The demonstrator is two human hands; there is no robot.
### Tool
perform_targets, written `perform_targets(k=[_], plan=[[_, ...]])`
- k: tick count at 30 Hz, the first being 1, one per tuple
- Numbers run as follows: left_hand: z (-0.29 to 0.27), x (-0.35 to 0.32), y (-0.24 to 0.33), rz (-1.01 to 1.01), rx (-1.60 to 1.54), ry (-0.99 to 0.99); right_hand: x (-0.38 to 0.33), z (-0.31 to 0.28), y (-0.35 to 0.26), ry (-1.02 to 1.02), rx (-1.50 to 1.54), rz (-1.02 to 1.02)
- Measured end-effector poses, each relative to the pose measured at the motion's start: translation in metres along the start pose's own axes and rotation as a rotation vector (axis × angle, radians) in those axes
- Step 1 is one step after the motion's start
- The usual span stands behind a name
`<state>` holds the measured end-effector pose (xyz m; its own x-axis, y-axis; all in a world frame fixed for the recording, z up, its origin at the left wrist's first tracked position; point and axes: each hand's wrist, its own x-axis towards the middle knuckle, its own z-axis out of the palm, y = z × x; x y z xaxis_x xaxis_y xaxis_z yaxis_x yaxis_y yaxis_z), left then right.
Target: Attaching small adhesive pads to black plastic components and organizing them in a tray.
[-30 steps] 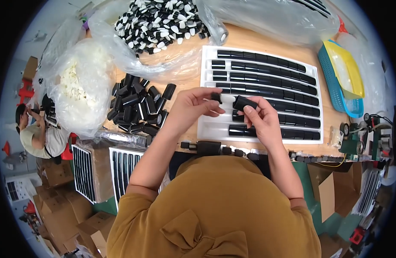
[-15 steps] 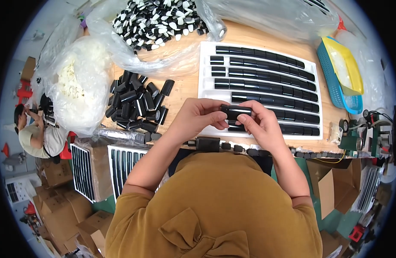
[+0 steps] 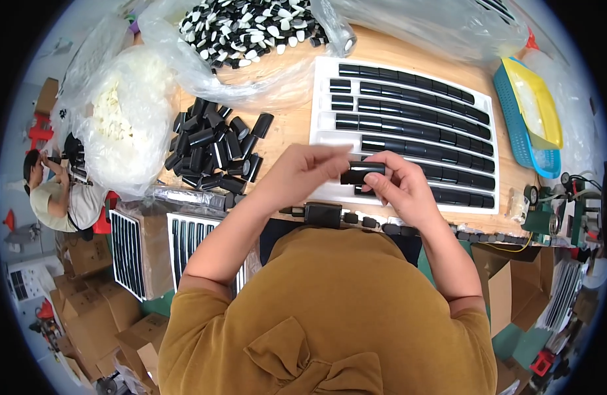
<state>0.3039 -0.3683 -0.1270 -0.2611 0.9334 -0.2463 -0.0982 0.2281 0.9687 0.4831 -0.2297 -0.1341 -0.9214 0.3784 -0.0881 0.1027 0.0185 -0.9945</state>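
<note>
My right hand point(image 3: 403, 187) is closed on a glossy black tube point(image 3: 361, 173), held level over the near part of the tray with thumb and fingers at its right end. My left hand point(image 3: 298, 172) is just left of the tube; its fingers are smeared by motion, and whether they hold anything does not show. Beneath both hands lies a white tray point(image 3: 321, 105) with long rows of similar black tubes, some rows having gaps at their left. A heap of loose black tubes point(image 3: 214, 148) lies on the table left of the tray.
Behind lies a pile of small black and white pieces point(image 3: 254, 29) by clear plastic sheeting. A plastic bag of cream pieces point(image 3: 112, 118) is at left. Blue and yellow baskets point(image 3: 514, 115) stand right. Boxes point(image 3: 86, 309) and filled trays are below; another person point(image 3: 66, 197) sits far left.
My left hand has come away from the tube's left end and moved slightly left. My right hand keeps hold of the tube. The whole view has shifted a little.
</note>
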Motion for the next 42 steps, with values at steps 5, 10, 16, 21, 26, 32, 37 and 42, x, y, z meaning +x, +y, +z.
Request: perform_targets(k=[5, 10, 16, 21, 26, 32, 37, 42], plan=[[0.016, 0.014, -0.004, 0.153, -0.28, 0.151, -0.002, 0.029, -0.009, -0.127, 0.031, 0.089], [0.031, 0.007, -0.002, 0.205, -0.436, 0.195, -0.006, 0.04, -0.005, -0.152, 0.135, 0.07], [0.034, 0.008, 0.0, 0.284, -0.459, 0.19, -0.008, 0.039, -0.009, -0.12, -0.006, -0.021], [0.008, 0.016, -0.008, 0.173, -0.101, 0.297, 0.023, 0.046, -0.001, -0.068, -0.151, 0.025], [-0.046, 0.001, -0.017, 0.063, 0.087, 0.284, 0.065, 0.05, 0.032, 0.078, 0.039, 0.043], [-0.194, -0.033, -0.055, 0.323, 0.547, 1.152, 0.109, 0.01, 0.071, 0.487, -1.172, -0.318], [-0.246, -0.046, -0.076, 0.108, 0.742, 1.29, 0.107, 0.015, 0.082, 0.493, -1.26, -0.37], [-0.233, 0.018, -0.057, 0.494, 1.098, 1.188, 0.106, 0.012, 0.073, 0.493, -1.217, -0.409]])
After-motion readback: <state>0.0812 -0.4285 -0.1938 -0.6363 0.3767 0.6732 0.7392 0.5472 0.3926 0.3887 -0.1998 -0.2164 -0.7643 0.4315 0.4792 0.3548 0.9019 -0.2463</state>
